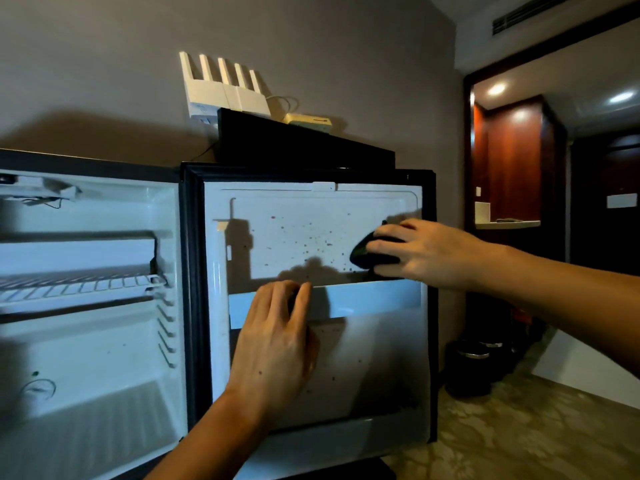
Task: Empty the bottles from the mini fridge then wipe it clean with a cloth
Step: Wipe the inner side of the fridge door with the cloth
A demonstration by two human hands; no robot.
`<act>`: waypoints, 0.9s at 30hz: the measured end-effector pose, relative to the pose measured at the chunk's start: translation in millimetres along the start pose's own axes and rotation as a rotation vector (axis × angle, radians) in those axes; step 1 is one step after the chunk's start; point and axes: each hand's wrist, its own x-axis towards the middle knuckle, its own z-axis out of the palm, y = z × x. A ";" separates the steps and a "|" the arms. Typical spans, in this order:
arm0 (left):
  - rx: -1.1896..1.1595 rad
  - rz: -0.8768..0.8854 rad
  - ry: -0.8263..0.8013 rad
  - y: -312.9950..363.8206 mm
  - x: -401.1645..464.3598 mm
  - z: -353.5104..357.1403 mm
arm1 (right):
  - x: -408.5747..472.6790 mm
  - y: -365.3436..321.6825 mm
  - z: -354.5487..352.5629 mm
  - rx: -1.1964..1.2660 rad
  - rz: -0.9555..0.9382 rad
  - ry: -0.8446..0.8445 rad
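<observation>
The mini fridge (90,341) stands open at the left, its white inside and wire shelf (79,284) bare of bottles. Its door (277,237) swings out toward me, the white inner panel speckled with dark spots. My right hand (422,252) presses a dark cloth (363,254) against the upper right of that panel. My left hand (277,341) lies on the door's white shelf bar (374,299), fingers curled over its top edge. No bottles are in view.
White routers (225,88) and a small box sit on a black unit above the fridge. Dark round containers (474,365) stand on the patterned carpet to the right of the door. A doorway with wood panelling opens at the far right.
</observation>
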 end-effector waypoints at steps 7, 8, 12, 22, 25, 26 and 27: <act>0.099 0.003 -0.028 -3.5 1.5 0.9 | 17.5 1.8 -4.9 -0.003 0.347 0.151; 0.104 0.007 -0.016 -3.9 1.3 0.8 | 15.9 -2.1 -1.6 0.000 0.251 0.146; 0.116 0.009 0.026 -3.5 3.4 3.0 | 7.5 -0.8 -3.2 -0.032 -0.040 0.056; 0.126 0.008 0.051 -6.0 2.8 3.2 | 8.8 -6.6 1.7 0.003 -0.004 0.077; 0.137 0.013 0.058 -4.4 5.4 6.4 | 9.3 1.7 -3.4 -0.024 -0.066 -0.003; 0.136 0.016 0.061 -4.2 5.9 6.7 | 11.3 5.3 -5.9 -0.050 -0.028 0.017; 0.134 0.019 0.064 -4.3 6.4 6.8 | 13.5 9.0 -8.6 -0.063 0.057 0.052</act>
